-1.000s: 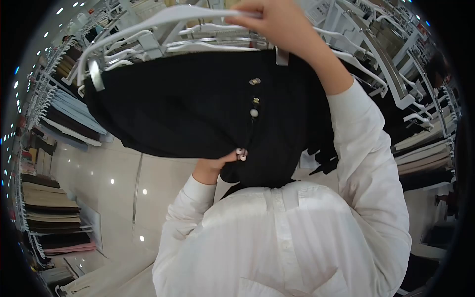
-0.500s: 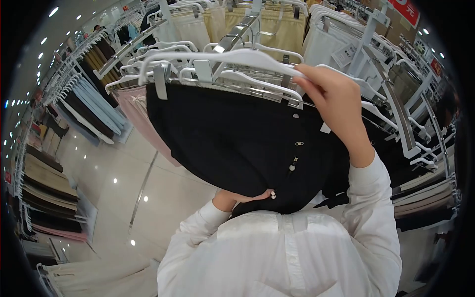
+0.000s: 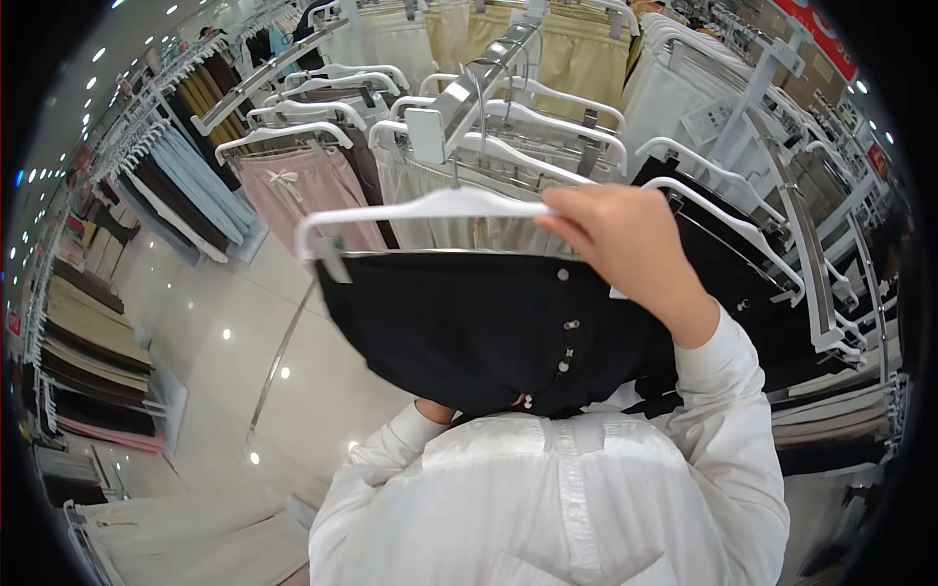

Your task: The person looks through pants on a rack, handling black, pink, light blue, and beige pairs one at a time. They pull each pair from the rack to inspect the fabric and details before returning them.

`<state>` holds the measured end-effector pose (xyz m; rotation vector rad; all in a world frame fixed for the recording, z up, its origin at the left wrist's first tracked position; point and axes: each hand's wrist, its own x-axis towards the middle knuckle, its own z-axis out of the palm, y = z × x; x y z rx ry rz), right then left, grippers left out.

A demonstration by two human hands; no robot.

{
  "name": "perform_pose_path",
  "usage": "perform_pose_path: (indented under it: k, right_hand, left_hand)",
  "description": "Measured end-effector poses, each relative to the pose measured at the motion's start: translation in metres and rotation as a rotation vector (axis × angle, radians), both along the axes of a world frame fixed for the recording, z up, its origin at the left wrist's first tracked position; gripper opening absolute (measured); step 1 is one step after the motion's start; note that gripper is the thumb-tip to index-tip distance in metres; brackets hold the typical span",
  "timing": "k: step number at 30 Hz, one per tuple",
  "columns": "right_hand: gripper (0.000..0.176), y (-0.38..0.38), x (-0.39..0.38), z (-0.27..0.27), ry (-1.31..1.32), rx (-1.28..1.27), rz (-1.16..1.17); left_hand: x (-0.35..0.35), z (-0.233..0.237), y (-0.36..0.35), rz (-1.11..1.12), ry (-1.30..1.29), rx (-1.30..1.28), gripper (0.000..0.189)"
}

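My right hand (image 3: 625, 239) is closed around the right part of a white clip hanger (image 3: 430, 206). From the hanger hangs a black garment (image 3: 449, 303) with a column of metal and pearl-like fastenings down its front; its full shape is hidden by folds. Low by my waist, my left hand (image 3: 437, 409) grips the garment's lower part. Most of that hand lies behind the cloth, with a fingertip showing near the lowest pearl fastening. The garment is held close in front of my white shirt.
Ahead, a metal display arm (image 3: 479, 88) carries white hangers with pale trousers. Pink trousers (image 3: 303, 190) hang to its left. More black garments (image 3: 718, 264) hang at right, below another metal rail (image 3: 796, 234). A rack of blue and dark clothes (image 3: 195, 205) stands at far left.
The hanger with the black garment has come down and toward me, away from the display arm's end. My right hand moved with it. My left hand has slipped further behind the cloth.
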<state>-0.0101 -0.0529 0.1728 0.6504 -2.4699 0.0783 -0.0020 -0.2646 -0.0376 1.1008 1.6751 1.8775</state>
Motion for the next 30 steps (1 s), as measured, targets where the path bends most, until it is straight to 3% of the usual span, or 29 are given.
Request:
perform_pose_path:
  k: [5, 6, 7, 9, 12, 13, 15, 17, 19, 20, 22, 24, 30]
  right_hand:
    - [0.018, 0.005, -0.021, -0.036, 0.057, 0.046, -0.049]
    - [0.018, 0.006, -0.025, -0.041, 0.116, 0.020, -0.027]
    - [0.017, 0.007, -0.029, -0.046, 0.172, -0.004, -0.007]
    - [0.016, 0.010, -0.024, -0.045, 0.094, -0.097, 0.023]
    - [0.030, 0.018, 0.003, -0.040, 0.493, -0.257, 0.029]
    - [0.021, 0.017, 0.020, -0.052, 0.531, -0.405, 0.017]
    - [0.010, 0.004, 0.059, -0.073, 0.198, -0.588, 0.159]
    - [0.006, -0.018, 0.072, -0.096, -0.371, -0.787, 0.054]
    - [0.010, -0.016, 0.063, -0.135, -0.721, -1.165, -0.011]
    - [0.023, -0.009, 0.062, -0.151, -0.826, -1.323, 0.062]
    - [0.026, -0.009, 0.062, -0.163, -0.890, -1.428, 0.095]
    - [0.037, -0.011, 0.058, -0.177, -0.984, -1.525, 0.163]
    - [0.035, -0.037, 0.053, -0.194, -1.159, -1.688, 0.391]
  left_hand:
    - [-0.011, -0.013, 0.007, -0.052, -0.125, -0.093, 0.035]
    - [-0.009, -0.002, 0.008, 0.028, -0.155, -0.055, 0.023]
    - [-0.012, 0.002, 0.009, 0.015, -0.176, -0.067, 0.023]
    - [-0.016, 0.004, 0.006, 0.049, 0.404, 0.109, 0.036]
    - [-0.013, 0.007, -0.001, 0.006, 0.144, 0.044, 0.032]
    - [-0.011, 0.007, -0.003, 0.003, 0.032, 0.019, 0.030]
    - [-0.004, 0.004, -0.007, 0.002, -0.184, -0.044, 0.027]
    - [0.003, -0.011, -0.006, 0.062, -0.316, -0.011, 0.036]
    - [0.008, -0.024, -0.005, 0.132, -0.443, 0.027, 0.046]
    - [0.011, -0.029, -0.006, 0.130, -0.624, 0.031, 0.044]
    - [0.018, -0.032, -0.003, 0.183, -0.866, 0.079, 0.045]
    - [0.024, -0.036, -0.002, 0.248, -0.859, 0.075, 0.046]
    - [0.036, -0.045, -0.020, 0.386, -0.759, -0.057, 0.049]
